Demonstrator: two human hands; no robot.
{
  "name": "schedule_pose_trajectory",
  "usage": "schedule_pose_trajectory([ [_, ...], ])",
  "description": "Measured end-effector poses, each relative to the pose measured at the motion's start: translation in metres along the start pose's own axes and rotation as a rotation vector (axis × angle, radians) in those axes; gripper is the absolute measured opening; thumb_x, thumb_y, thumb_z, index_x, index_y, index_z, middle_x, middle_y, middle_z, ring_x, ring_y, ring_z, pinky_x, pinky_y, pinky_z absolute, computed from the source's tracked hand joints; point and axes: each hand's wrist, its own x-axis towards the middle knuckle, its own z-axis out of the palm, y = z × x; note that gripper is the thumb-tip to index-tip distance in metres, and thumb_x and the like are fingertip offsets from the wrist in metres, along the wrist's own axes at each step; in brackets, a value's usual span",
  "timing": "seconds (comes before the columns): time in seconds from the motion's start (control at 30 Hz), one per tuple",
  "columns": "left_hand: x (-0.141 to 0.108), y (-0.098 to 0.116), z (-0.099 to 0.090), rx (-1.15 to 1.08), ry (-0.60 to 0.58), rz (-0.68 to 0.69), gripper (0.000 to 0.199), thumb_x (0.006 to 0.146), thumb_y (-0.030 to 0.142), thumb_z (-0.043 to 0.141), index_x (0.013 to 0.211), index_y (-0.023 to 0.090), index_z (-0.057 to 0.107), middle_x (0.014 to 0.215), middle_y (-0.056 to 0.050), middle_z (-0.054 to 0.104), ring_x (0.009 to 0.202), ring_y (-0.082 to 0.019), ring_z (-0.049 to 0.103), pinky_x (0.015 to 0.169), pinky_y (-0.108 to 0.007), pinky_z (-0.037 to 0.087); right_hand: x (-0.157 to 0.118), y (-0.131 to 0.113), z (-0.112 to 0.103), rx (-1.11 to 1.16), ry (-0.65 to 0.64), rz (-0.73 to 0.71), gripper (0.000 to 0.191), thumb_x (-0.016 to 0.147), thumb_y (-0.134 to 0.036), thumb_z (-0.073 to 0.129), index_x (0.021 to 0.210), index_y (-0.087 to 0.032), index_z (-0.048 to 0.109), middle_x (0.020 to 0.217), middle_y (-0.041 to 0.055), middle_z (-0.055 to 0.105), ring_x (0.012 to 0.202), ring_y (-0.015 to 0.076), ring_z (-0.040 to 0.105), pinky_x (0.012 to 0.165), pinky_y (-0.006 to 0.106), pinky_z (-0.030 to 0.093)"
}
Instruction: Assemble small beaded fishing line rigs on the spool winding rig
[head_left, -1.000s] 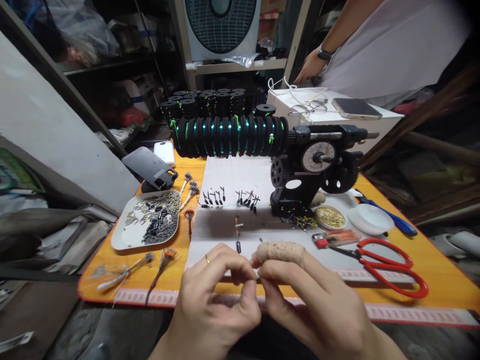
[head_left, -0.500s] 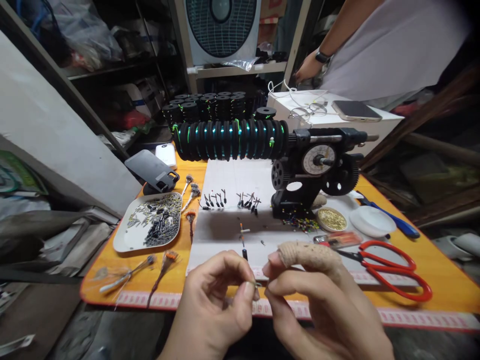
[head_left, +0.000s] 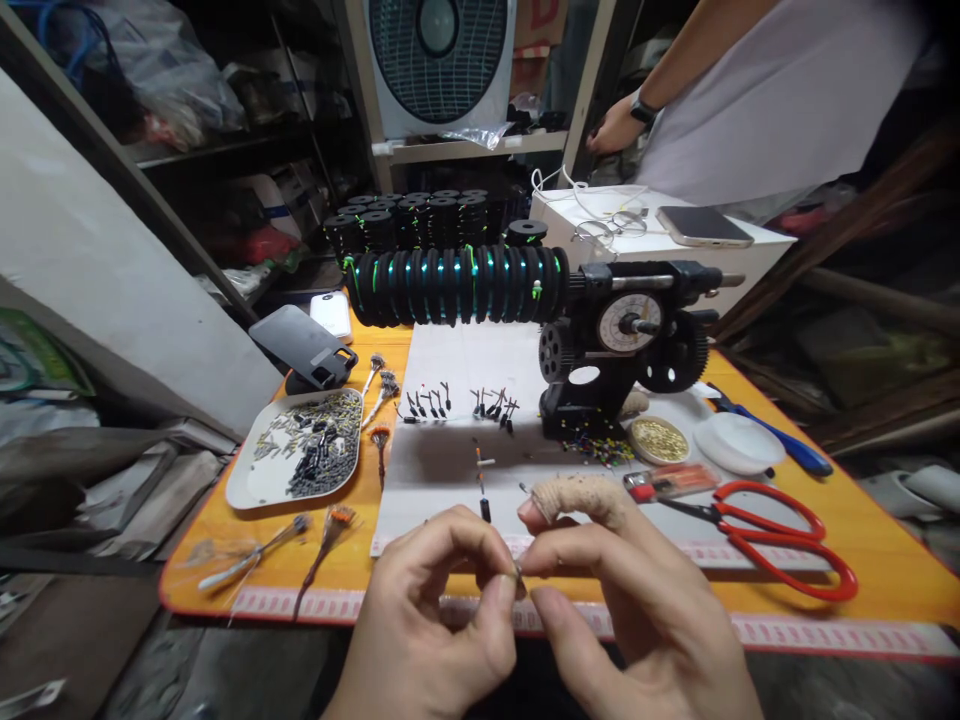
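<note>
My left hand [head_left: 431,610] and my right hand [head_left: 622,600] meet above the near edge of the orange table [head_left: 885,540]. Together their fingertips pinch a tiny metal piece [head_left: 517,574], too small to identify. A beige cloth wrap [head_left: 581,493] covers my right index finger. Just beyond my fingers, on a white sheet [head_left: 465,455], lie a thin float-like piece [head_left: 480,480] and a row of small black fittings [head_left: 457,402]. Behind these stands a black winding machine [head_left: 622,345] whose shaft carries several black spools with green line [head_left: 457,283].
A white tray of small dark parts [head_left: 300,450] sits at the left, a phone on a stand [head_left: 304,345] behind it. Red scissors [head_left: 780,535], a lighter [head_left: 664,482], a tin of gold beads [head_left: 658,438] and a white lid [head_left: 739,443] lie right. Another person [head_left: 750,90] stands at the back.
My hands dipped slightly lower and closer, then rose a little. My right wrapped finger shifted right and back toward the middle. The pinch on the tiny piece stayed.
</note>
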Motion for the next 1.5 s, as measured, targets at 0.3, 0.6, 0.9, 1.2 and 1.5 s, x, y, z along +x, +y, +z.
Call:
schedule_pose_trajectory([
  [0.3, -0.001, 0.001, -0.025, 0.366, -0.122, 0.21, 0.024, 0.087, 0.002, 0.06, 0.088, 0.026, 0.064, 0.081, 0.003, 0.064, 0.075, -0.012, 0.064, 0.066, -0.019, 0.051, -0.004, 0.009, -0.005, -0.015, -0.036, 0.099, 0.015, 0.087, -0.007, 0.059, 0.089, -0.022, 0.061, 0.1, 0.003, 0.054, 0.095, 0.0138, 0.061, 0.077, 0.022, 0.052],
  [0.6, -0.009, 0.002, -0.015, 0.357, -0.068, 0.092, 0.024, 0.084, 0.004, 0.054, 0.086, 0.028, 0.059, 0.08, 0.004, 0.067, 0.075, -0.012, 0.067, 0.051, -0.013, 0.048, -0.006, 0.008, -0.004, -0.076, -0.08, 0.107, 0.015, 0.086, -0.007, 0.059, 0.087, -0.022, 0.06, 0.098, 0.0017, 0.057, 0.093, 0.0135, 0.061, 0.078, 0.022, 0.05],
  [0.9, 0.007, 0.008, -0.023, 0.629, -0.287, 0.552, 0.023, 0.08, -0.004, 0.062, 0.089, 0.017, 0.065, 0.074, -0.002, 0.07, 0.069, -0.014, 0.067, 0.065, -0.023, 0.056, -0.009, 0.005, -0.005, -0.004, -0.073, 0.131, 0.015, 0.086, -0.007, 0.057, 0.087, -0.022, 0.058, 0.095, 0.0002, 0.056, 0.092, 0.0127, 0.06, 0.08, 0.022, 0.048],
  [1.2, -0.007, -0.016, -0.019, 0.365, -0.112, 0.435, 0.031, 0.083, -0.005, 0.063, 0.097, 0.022, 0.066, 0.084, 0.001, 0.069, 0.08, -0.012, 0.068, 0.074, -0.02, 0.056, -0.008, 0.003, 0.002, 0.28, -0.118, 0.33, 0.012, 0.094, -0.016, 0.051, 0.089, -0.025, 0.057, 0.1, 0.0007, 0.055, 0.092, 0.0137, 0.059, 0.079, 0.025, 0.049],
  [1.5, -0.011, -0.017, -0.01, 0.317, -0.035, 0.391, 0.023, 0.082, 0.001, 0.067, 0.089, 0.024, 0.069, 0.089, 0.001, 0.06, 0.084, -0.011, 0.062, 0.076, -0.016, 0.054, -0.008, 0.0, 0.005, 0.407, -0.164, 0.414, 0.012, 0.094, -0.019, 0.052, 0.088, -0.025, 0.06, 0.102, 0.0017, 0.056, 0.095, 0.0159, 0.059, 0.079, 0.026, 0.05],
])
